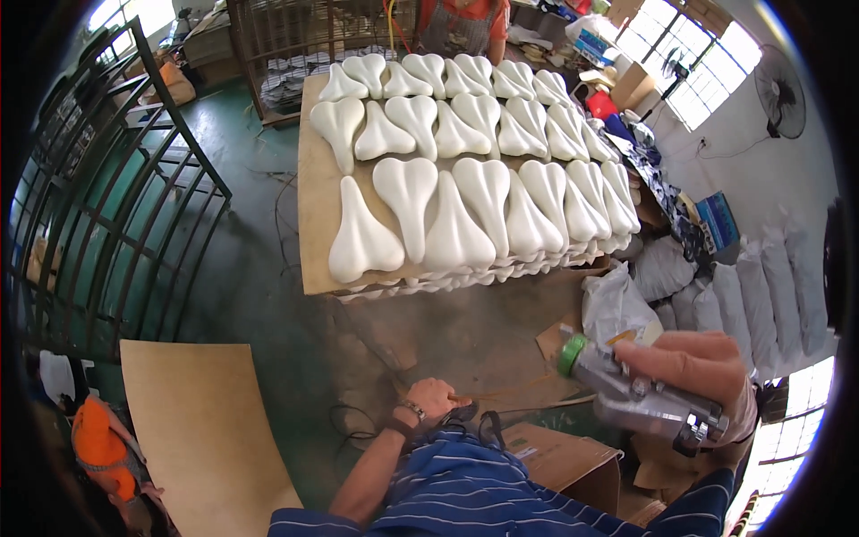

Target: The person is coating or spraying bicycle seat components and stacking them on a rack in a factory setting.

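Observation:
My right hand (689,362), at the right, is wrapped round a metal spray gun (640,394) with a green ring at its nozzle end, pointing left. My left hand (431,398) is low in front of my waist, fingers curled; what they hold, by a dark cord or hose, is hidden. Ahead of both hands, white bicycle saddle pads (461,224) lie in rows on a tan board (315,242), alternating wide and narrow ends. More layers of pads show under the front row. Neither hand touches the pads.
A green metal rack (116,188) stands at the left. A bare tan board (201,430) leans in at lower left, beside a person in orange (103,447). Another person (461,27) stands beyond the pads. White sacks (743,295) and a cardboard box (568,465) are at the right.

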Tool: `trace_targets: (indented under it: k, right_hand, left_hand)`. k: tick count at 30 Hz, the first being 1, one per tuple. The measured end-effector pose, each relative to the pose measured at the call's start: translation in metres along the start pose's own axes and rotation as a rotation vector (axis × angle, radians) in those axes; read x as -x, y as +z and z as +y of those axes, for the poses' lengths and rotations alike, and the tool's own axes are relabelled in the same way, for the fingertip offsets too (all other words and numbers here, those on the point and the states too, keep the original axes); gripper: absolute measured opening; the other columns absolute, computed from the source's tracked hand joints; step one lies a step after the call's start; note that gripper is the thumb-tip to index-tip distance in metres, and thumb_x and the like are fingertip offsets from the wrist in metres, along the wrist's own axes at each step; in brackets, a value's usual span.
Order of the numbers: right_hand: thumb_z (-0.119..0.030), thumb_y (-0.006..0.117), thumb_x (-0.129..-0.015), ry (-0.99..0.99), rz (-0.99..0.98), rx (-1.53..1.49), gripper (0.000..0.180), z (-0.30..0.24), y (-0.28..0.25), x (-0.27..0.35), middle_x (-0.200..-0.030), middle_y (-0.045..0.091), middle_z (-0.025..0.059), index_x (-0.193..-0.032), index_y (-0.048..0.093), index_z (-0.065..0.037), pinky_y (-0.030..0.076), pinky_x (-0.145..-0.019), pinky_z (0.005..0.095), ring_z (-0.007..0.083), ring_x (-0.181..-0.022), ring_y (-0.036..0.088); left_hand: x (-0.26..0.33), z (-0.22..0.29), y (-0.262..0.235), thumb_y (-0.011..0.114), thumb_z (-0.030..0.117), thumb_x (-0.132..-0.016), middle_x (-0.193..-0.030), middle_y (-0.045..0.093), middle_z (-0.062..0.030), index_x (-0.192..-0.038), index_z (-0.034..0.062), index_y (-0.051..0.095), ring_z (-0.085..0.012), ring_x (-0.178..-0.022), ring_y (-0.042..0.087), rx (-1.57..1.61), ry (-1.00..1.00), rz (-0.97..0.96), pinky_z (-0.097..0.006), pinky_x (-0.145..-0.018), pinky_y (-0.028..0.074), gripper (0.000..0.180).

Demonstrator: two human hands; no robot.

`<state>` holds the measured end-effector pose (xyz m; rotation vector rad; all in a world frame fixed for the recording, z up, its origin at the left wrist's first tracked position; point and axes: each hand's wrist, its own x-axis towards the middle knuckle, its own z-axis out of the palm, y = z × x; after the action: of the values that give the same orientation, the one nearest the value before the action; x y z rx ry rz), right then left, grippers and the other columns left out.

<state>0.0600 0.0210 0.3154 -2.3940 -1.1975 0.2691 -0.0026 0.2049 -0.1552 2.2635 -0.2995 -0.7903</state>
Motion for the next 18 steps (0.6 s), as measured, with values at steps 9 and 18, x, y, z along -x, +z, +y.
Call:
trace_targets:
  k: [9,18]
  right_hand:
    - [-0.015,0.079,-0.080,-0.039,-0.057,-0.066,0.069,0.043,-0.013,0.079,-0.113,0.068,0.0202,-0.141,0.053,0.003,0.056,-0.079,0.0399,0.0373,-0.094,0.070]
    - [-0.011,0.075,-0.078,0.136,0.082,-0.104,0.074,0.134,-0.036,0.257,-0.119,0.063,0.0187,-0.146,0.048,-0.001,0.054,-0.082,0.0424,0.0387,-0.098,0.066]
  left_hand:
    - [-0.019,0.059,0.050,0.059,0.075,-0.084,-0.086,0.074,-0.0170,-0.085,0.0126,0.079,-0.0377,-0.087,0.071,-0.028,0.006,0.058,-0.047,-0.077,0.056,0.066]
    - [-0.098,0.170,0.119,0.056,0.074,-0.087,-0.088,0.074,-0.0164,-0.088,0.0129,0.079,-0.0369,-0.089,0.071,-0.102,0.061,-0.091,-0.046,-0.079,0.055,0.065]
